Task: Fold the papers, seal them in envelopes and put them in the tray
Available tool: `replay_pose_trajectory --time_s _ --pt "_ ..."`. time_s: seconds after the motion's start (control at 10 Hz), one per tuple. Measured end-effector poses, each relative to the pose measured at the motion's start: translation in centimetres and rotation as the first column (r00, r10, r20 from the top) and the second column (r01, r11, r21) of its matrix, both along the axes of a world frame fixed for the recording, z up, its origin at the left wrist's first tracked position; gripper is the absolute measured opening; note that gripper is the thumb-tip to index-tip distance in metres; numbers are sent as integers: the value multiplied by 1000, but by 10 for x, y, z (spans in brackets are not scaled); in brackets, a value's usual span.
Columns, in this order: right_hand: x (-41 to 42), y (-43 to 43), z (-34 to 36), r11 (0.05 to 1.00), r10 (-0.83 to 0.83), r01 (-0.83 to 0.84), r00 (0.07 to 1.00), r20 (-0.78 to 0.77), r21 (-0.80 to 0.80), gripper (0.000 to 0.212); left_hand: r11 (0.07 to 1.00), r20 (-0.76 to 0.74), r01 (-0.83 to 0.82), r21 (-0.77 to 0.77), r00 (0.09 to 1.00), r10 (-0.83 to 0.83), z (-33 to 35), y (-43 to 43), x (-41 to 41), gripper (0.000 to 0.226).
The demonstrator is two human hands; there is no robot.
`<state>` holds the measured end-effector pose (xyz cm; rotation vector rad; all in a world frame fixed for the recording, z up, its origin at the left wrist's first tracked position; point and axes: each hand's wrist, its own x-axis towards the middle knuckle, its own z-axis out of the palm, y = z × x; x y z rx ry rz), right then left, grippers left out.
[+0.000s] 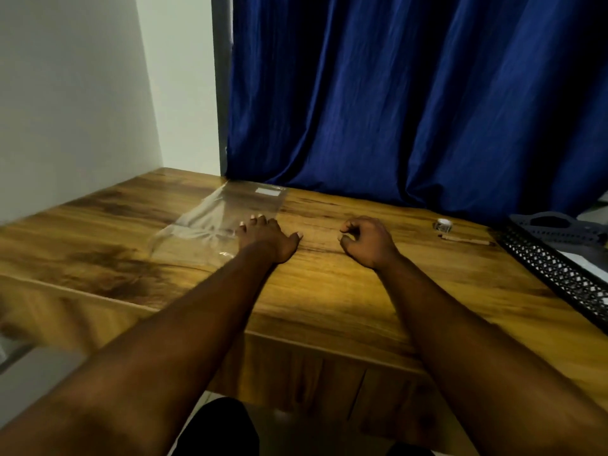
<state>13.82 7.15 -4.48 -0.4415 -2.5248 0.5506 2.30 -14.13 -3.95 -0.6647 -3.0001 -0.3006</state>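
Note:
A clear plastic sleeve with a small white label lies flat on the wooden table, at the back left. My left hand rests palm down on the sleeve's right edge, fingers spread. My right hand hovers just to the right of it, fingers loosely curled, nothing visible in them. A black mesh tray stands at the right edge of the table with something white inside. No paper or envelope shows on the table.
A small roll of tape and a brown pen lie near the tray. A blue curtain hangs behind the table. A white wall closes the left side. The table's front edge is near my body.

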Motion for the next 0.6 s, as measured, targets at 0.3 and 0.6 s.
replay_pose_trajectory --time_s 0.3,0.6 --pt "4 5 -5 997 -36 35 999 -8 -67 30 1000 -2 -14 9 1000 14 1 -5 14 96" --pt "0 27 -1 997 -32 30 999 -17 -65 23 985 -189 145 91 974 -126 15 42 22 91"
